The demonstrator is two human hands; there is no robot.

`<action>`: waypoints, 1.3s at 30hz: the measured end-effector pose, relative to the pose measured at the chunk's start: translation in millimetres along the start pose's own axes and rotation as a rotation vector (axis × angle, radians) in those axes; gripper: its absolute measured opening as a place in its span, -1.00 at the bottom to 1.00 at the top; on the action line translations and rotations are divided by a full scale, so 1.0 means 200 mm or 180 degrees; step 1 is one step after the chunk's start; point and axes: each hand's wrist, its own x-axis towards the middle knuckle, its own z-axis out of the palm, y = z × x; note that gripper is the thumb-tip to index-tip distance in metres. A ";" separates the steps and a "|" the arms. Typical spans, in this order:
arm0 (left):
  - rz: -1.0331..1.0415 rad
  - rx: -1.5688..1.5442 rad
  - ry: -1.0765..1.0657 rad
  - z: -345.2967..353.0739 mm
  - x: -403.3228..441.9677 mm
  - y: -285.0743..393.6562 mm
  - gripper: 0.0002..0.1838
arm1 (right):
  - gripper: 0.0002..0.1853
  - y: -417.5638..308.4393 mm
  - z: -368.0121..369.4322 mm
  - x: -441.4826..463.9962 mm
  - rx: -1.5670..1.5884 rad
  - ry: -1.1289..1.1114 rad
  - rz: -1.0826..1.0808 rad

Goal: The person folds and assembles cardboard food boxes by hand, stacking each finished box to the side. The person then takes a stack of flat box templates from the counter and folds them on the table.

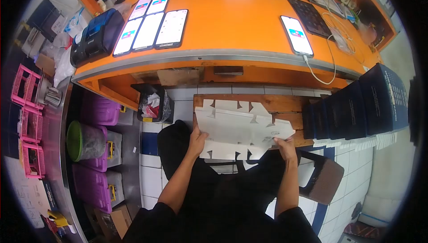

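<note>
A white die-cut cardboard box blank (pixel 238 129), with notches and tabs along its edges, is held over my lap. My left hand (pixel 197 141) grips its left edge, thumb on the upper face. At the lower right corner, my right hand (pixel 285 147) pinches the blank the same way. The fingers of both hands are mostly hidden beneath the cardboard. The blank is partly folded, with its flaps standing at an angle along the far and near sides. Behind it is a low wooden bench (pixel 263 101).
Dark blue boxes (pixel 356 105) stand in a row at right, above a stack of white cardboard sheets (pixel 356 141). Ahead, an orange desk (pixel 232 24) carries several phones (pixel 171 28) and a black printer (pixel 97 37). A bin (pixel 154 105) and purple-lidded tubs (pixel 91 187) are at left.
</note>
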 end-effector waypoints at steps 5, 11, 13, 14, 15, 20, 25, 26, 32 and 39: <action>-0.0515 0.0143 -0.0292 -0.04 -0.07 0.21 -0.57 | -0.47 -0.11 0.06 -0.06 -0.0397 -0.0110 0.0203; -0.0271 -0.0649 0.0203 0.00 -0.13 0.21 -0.61 | -0.55 -0.14 0.07 -0.13 -0.0606 -0.0046 0.0069; -0.0183 -0.0626 0.0182 0.00 -0.12 0.24 -0.61 | -0.59 -0.13 0.01 -0.10 -0.0276 -0.0243 0.0198; -0.0179 -0.0629 0.0175 0.00 -0.12 0.22 -0.61 | -0.62 -0.13 0.00 -0.08 -0.0513 -0.0297 0.0230; -0.0191 -0.0412 0.0159 0.01 -0.11 0.18 -0.62 | -0.62 -0.09 -0.02 -0.06 -0.0524 -0.0305 0.0208; -0.0224 -0.0092 0.0050 0.02 -0.13 0.22 -0.56 | -0.63 -0.08 0.01 -0.04 -0.0804 -0.0191 0.0408; -0.0259 -0.0148 -0.0107 0.02 -0.14 0.16 -0.40 | -0.62 -0.05 0.02 -0.06 -0.0881 -0.0160 0.0376; -0.0052 -0.0227 -0.0038 0.04 -0.15 0.12 -0.35 | -0.62 -0.05 0.03 -0.07 -0.0881 -0.0159 0.0373; -0.0169 -0.0529 -0.0041 0.04 -0.15 0.15 -0.29 | -0.63 -0.03 0.03 -0.09 -0.0816 -0.0130 0.0272; 0.0083 -0.0099 0.0177 0.03 -0.18 0.09 -0.46 | -0.65 0.02 0.01 -0.07 -0.0600 -0.0001 0.0436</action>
